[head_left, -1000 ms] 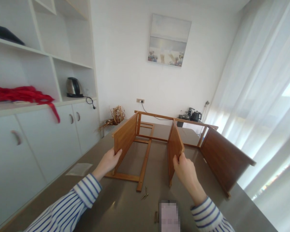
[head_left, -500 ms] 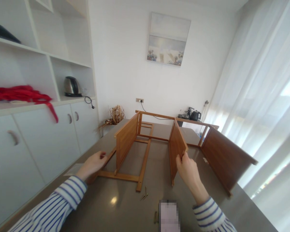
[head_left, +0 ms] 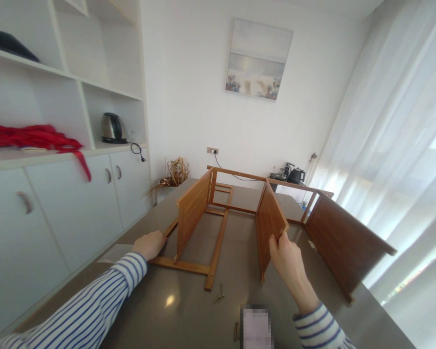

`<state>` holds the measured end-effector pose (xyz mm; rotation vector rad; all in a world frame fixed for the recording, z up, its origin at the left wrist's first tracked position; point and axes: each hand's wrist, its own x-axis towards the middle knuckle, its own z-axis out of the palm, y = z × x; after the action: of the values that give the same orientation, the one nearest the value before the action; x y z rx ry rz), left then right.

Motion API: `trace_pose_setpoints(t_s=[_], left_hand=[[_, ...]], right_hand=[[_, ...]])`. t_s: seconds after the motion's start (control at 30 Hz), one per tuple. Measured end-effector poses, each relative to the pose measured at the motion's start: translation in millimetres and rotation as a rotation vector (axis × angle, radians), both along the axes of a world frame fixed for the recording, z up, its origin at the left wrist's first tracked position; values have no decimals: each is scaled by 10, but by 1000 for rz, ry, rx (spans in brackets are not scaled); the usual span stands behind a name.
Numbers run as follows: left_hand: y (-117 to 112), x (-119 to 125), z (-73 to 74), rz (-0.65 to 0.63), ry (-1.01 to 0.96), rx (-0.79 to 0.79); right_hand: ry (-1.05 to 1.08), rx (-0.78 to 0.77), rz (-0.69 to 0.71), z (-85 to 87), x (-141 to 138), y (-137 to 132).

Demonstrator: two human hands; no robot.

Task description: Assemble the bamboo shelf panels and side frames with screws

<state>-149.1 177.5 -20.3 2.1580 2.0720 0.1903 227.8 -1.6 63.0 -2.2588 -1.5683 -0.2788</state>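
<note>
A partly assembled wooden shelf unit lies on the table, with a long side frame (head_left: pixel 240 174) running along its far side. Three boards stand on edge from it: a left board (head_left: pixel 193 211), a middle board (head_left: pixel 268 218) and a darker right board (head_left: pixel 345 237). My right hand (head_left: pixel 288 254) is closed on the near upper corner of the middle board. A second, ladder-like wooden frame (head_left: pixel 218 249) lies flat beneath the left board. My left hand (head_left: pixel 149 245) is closed around this frame's left rail; the fingertips are partly hidden.
Several screws (head_left: pixel 220 296) lie on the grey table (head_left: pixel 189 310) near a phone (head_left: pixel 257 327) with a blurred screen. White cabinets (head_left: pixel 72 203) with a kettle (head_left: pixel 112 128) stand at left. A black kettle (head_left: pixel 296 174) sits beyond the unit; curtains (head_left: pixel 396 160) hang at right.
My left hand has moved slightly right and closed on the frame's rail. The right hand keeps its hold on the middle board. The whole view has shifted a little.
</note>
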Motion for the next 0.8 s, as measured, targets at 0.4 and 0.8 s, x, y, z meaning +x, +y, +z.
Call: trace_pose_setpoints(t_s=[0.4,0.8], left_hand=[[61,-132,177,20,4,93],[27,-550,910,5,-1,206]], right_hand=[[17,30,-43,29,46,-13],[22,72,-34,-18,100,-34]])
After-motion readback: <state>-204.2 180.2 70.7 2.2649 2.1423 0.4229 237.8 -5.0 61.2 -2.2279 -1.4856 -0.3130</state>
